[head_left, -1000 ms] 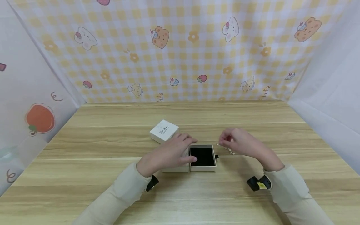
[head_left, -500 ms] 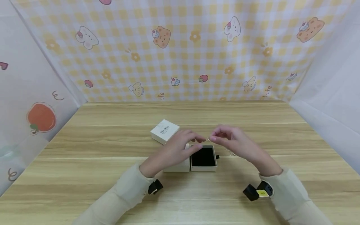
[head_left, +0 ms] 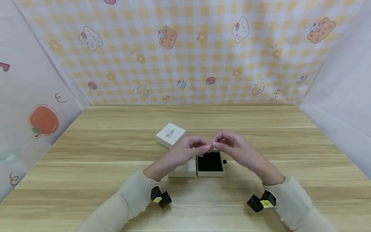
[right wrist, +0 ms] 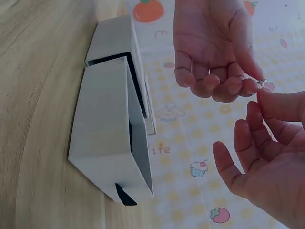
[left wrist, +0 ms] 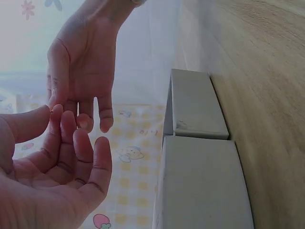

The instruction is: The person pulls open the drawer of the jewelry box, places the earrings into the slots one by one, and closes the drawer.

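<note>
Both hands meet above an open white drawer box [head_left: 210,174] with a black lining. Between the fingertips is a tiny shiny metal piece [right wrist: 261,83], which looks like jewellery; its exact kind is too small to tell. My left hand [head_left: 184,151] pinches it between thumb and forefinger, the other fingers loosely curled. From the other side my right hand [head_left: 236,146] pinches at the same piece with thumb and forefinger. In the head view the fingertips mostly hide it.
A white box sleeve [head_left: 185,171] stands against the drawer's left side, partly under my left forearm. Behind it lies a white lid [head_left: 171,133] with black lettering. A black pull tab [head_left: 224,161] sticks out from the drawer's right side. Everything is on a wooden table [head_left: 116,145].
My right hand has moved left from the small pale pieces on the table, carrying the shiny piece to my left hand. My left fingers have closed in on it.
</note>
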{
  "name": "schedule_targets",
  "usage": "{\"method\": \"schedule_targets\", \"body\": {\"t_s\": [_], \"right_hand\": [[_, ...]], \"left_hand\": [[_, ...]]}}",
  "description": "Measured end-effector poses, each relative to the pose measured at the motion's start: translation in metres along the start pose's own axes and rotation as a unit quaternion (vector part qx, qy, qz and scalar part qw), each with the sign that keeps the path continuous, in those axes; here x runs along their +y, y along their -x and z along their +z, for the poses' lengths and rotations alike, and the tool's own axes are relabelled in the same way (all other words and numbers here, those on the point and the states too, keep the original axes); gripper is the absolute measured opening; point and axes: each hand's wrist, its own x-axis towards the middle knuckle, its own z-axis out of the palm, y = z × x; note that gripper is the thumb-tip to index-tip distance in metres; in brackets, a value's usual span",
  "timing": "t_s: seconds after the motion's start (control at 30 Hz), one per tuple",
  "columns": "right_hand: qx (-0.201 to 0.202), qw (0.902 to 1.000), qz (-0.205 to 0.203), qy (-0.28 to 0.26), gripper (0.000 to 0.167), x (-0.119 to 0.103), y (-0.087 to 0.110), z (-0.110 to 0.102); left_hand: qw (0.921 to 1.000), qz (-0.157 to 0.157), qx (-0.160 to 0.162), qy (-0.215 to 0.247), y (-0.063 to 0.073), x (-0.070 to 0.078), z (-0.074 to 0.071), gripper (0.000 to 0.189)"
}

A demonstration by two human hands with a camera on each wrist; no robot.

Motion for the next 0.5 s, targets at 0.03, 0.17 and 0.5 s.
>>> {"method": "schedule_targets", "body": {"t_s": [0.03, 0.17, 0.5], "right_hand": [[0.001, 0.9999, -0.009, 0.010, 0.012, 0.000, 0.000, 0.000], [0.014, 0.9948, -0.074, 0.069, 0.006, 0.001, 0.000, 0.002], [0.096, 0.9460, -0.210, 0.227, 0.014, -0.003, -0.001, 0.012]], "left_hand": [[1.0000, -0.003, 0.001, 0.005, 0.000, 0.000, 0.000, 0.022], [0.9999, -0.011, 0.009, 0.009, 0.000, 0.000, 0.000, 0.021], [0.9998, -0.003, 0.015, 0.011, 0.001, -0.001, -0.003, 0.027]]}}
